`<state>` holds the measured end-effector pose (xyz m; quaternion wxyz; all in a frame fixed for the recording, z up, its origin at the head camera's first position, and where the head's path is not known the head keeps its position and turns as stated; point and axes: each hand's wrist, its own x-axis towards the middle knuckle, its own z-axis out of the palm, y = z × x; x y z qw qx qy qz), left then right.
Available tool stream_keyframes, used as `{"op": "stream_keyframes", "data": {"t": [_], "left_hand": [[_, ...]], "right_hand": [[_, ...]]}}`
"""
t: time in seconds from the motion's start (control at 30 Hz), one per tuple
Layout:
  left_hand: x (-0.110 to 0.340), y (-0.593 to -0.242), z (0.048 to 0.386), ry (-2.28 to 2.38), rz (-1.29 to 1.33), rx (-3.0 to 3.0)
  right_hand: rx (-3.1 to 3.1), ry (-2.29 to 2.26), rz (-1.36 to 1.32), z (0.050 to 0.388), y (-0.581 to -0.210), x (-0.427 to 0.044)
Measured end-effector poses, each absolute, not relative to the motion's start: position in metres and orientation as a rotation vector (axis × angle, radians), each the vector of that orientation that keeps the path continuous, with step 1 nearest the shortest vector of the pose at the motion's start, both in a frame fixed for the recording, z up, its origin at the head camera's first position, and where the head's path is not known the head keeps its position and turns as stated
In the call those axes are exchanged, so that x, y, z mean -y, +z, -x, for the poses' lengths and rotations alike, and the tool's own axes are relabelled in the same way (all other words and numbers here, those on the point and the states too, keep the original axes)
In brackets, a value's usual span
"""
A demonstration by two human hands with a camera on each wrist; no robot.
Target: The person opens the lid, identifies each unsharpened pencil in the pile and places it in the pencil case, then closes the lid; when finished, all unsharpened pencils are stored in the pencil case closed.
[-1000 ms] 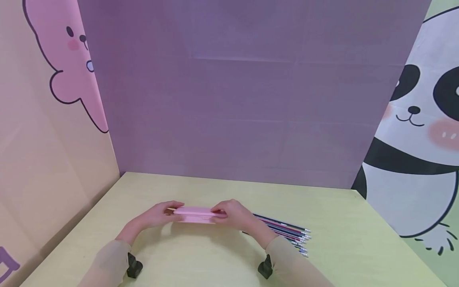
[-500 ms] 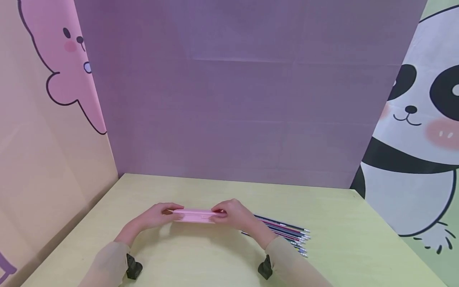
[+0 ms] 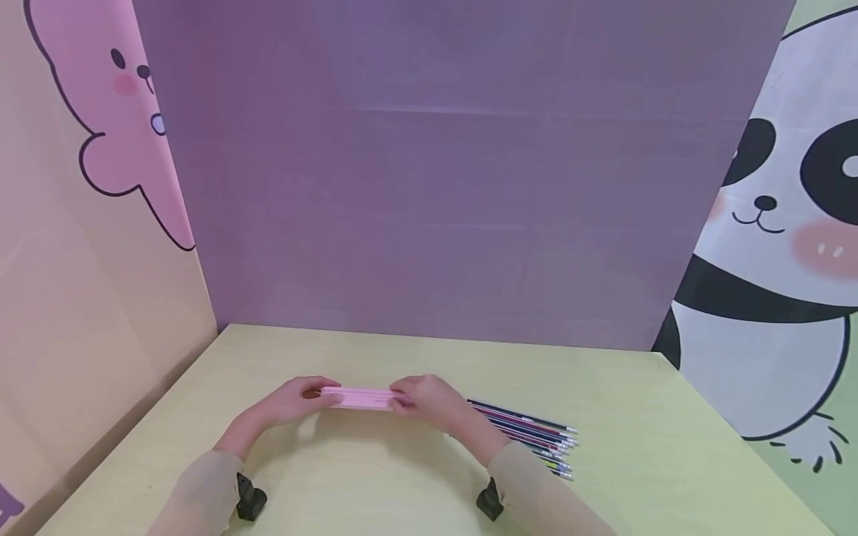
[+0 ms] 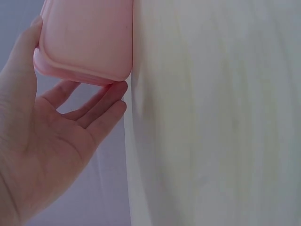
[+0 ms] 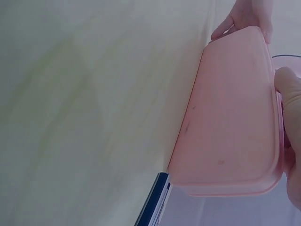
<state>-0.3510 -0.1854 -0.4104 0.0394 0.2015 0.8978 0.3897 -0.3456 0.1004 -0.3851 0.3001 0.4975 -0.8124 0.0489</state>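
Note:
A pink plastic pencil case (image 3: pixel 365 399) sits on the table between the two hands, its long side toward me. My left hand (image 3: pixel 295 398) holds its left end, thumb along the near side and fingers around the end. In the left wrist view, the smooth rounded end of the case (image 4: pixel 89 37) rests against the fingertips. My right hand (image 3: pixel 432 402) grips the right end at the edge. Seen from the right wrist, the thumb of the right hand (image 5: pixel 291 117) lies along the rim, where the inside is hidden.
Several striped pencils (image 3: pixel 529 433) with white ends lie side by side to the right of the case, partly behind the right forearm. The pale wooden table (image 3: pixel 362 484) meets a purple backdrop (image 3: pixel 436 223). A panda picture (image 3: pixel 771 223) covers the right wall.
The top of the case, raised a second ago, has come down and now looks flat. My right hand has slid slightly left. The pencils lie where they were.

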Motion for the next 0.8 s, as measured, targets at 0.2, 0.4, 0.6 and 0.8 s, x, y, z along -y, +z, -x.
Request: {"op": "stream_keyframes", "data": {"t": [0.2,0.4,0.6,0.8], "left_hand": [[0.184,-0.408,0.351,1.195,-0.637,-2.736],[0.183,-0.407,0.351,1.196,-0.666,-2.727],[0.183,-0.404,0.346,1.153,-0.645,-2.748],[0.185,-0.402,0.346,1.143,-0.652,-2.723]], "right_hand": [[2.042,0.040,-1.311,0.342,-0.384,-0.097],[2.095,0.042,-1.277,0.338,-0.381,-0.096],[2.323,0.223,-1.247,0.335,-0.379,-0.099],[2.524,0.609,-1.184,0.340,-0.379,-0.107]]}}
